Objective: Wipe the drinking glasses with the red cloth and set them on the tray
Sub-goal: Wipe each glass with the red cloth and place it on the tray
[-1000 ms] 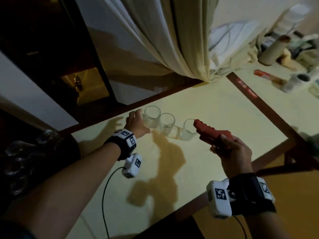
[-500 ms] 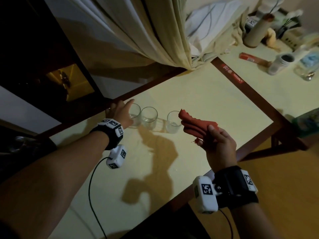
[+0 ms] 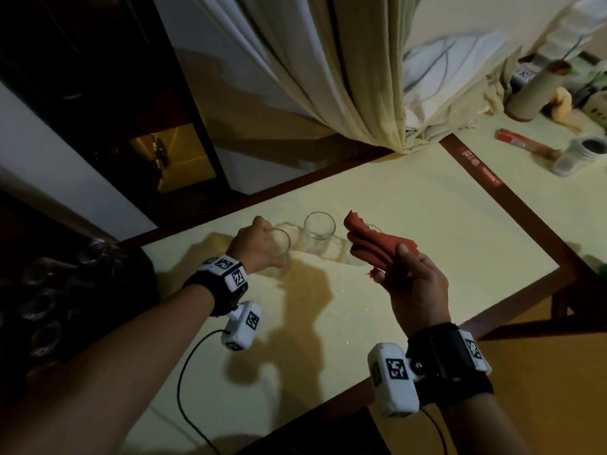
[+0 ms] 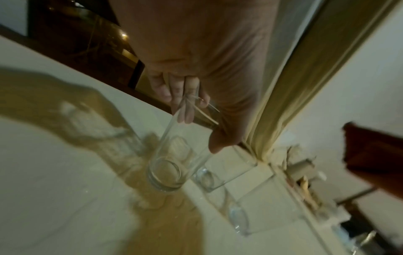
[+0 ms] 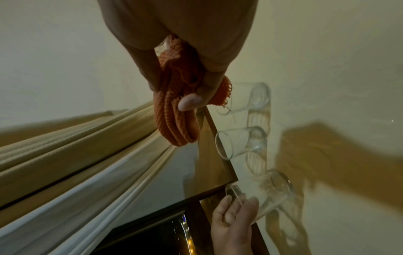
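Note:
Three clear drinking glasses stand on the pale yellow table [image 3: 410, 205]. My left hand [image 3: 262, 241] grips the leftmost glass [image 3: 279, 252], fingers and thumb round its wall [image 4: 174, 151]; it sits nearer me than the other two. The middle glass [image 3: 319, 236] stands free. The third glass [image 3: 359, 257] is partly hidden behind the red cloth [image 3: 371, 246]. My right hand [image 3: 404, 274] holds that folded cloth up above the table, the thumb pressing on it [image 5: 189, 101]. In the right wrist view the cloth [image 5: 174, 117] hangs beside the row of glasses [image 5: 240, 143].
At the far left a dark tray-like surface [image 3: 82, 323] holds several glasses, dim and hard to read. A curtain [image 3: 345, 77] hangs behind the table. Bottles, a cup [image 3: 578, 156] and clutter fill the adjoining table at the right. A dark wooden edge [image 3: 525, 208] frames the tabletop.
My left hand has gone from touching the leftmost glass to gripping it and has drawn it toward me out of the row. The right hand keeps the cloth raised.

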The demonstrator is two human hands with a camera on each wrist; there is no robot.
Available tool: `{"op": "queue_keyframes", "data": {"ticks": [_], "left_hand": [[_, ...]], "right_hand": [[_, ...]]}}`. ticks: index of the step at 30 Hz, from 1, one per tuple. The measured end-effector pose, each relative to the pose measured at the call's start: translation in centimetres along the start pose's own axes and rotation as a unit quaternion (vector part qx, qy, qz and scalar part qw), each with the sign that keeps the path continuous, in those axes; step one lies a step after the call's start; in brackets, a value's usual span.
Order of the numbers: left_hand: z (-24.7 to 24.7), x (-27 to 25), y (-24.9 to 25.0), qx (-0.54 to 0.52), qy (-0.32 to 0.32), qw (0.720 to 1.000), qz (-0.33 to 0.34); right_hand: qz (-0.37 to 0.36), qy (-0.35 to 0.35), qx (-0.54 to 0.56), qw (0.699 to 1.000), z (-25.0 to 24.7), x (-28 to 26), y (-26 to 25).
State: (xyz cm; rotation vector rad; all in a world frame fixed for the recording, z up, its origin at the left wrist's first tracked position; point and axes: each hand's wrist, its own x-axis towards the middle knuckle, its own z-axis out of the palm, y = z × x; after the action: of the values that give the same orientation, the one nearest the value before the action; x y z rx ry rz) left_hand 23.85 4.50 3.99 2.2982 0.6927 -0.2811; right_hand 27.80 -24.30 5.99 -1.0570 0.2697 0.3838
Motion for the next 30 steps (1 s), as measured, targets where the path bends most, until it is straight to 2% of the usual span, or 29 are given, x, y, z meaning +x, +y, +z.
{"op": "queue_keyframes", "data": {"ticks": [2, 4, 9, 14, 17, 21, 25, 30], "left_hand": [[-0.8, -1.6, -0.7, -0.081, 0.023, 0.996, -0.011], [-1.9, -3.4, -1.2, -0.192, 0.034, 0.981, -0.015], [-6.4, -7.7, -0.2, -0.421, 0.067, 0.905, 0.019], [-13.9, -9.7, 2.4, -0.523, 0.097, 0.845, 0.055], [-17.8, -11.2, 4.3, -0.557, 0.131, 0.817, 0.077], [-21.8, -13.0, 5.7, -0.595, 0.168, 0.775, 0.129], [-25.4, -14.5, 6.2, -0.582, 0.219, 0.766, 0.162], [-28.6, -16.6, 7.1, -0.505, 0.271, 0.800, 0.178]], "right_hand": [[0.004, -0.024, 0.008, 1.000, 1.8, -0.5, 0.1], [0.018, -0.062, 0.017, 0.998, 4.1, -0.9, 0.0], [0.041, -0.179, 0.028, 0.983, 10.9, -1.9, -0.6], [-0.003, -0.248, 0.018, 0.968, 19.1, -3.0, -2.5], [-0.044, -0.320, 0.028, 0.946, 24.3, -4.7, -4.1], [-0.038, -0.337, -0.031, 0.940, 29.5, -6.9, -6.4], [-0.016, -0.398, -0.065, 0.915, 32.9, -8.0, -8.8], [-0.006, -0.485, -0.053, 0.873, 35.8, -9.8, -11.0]]}}
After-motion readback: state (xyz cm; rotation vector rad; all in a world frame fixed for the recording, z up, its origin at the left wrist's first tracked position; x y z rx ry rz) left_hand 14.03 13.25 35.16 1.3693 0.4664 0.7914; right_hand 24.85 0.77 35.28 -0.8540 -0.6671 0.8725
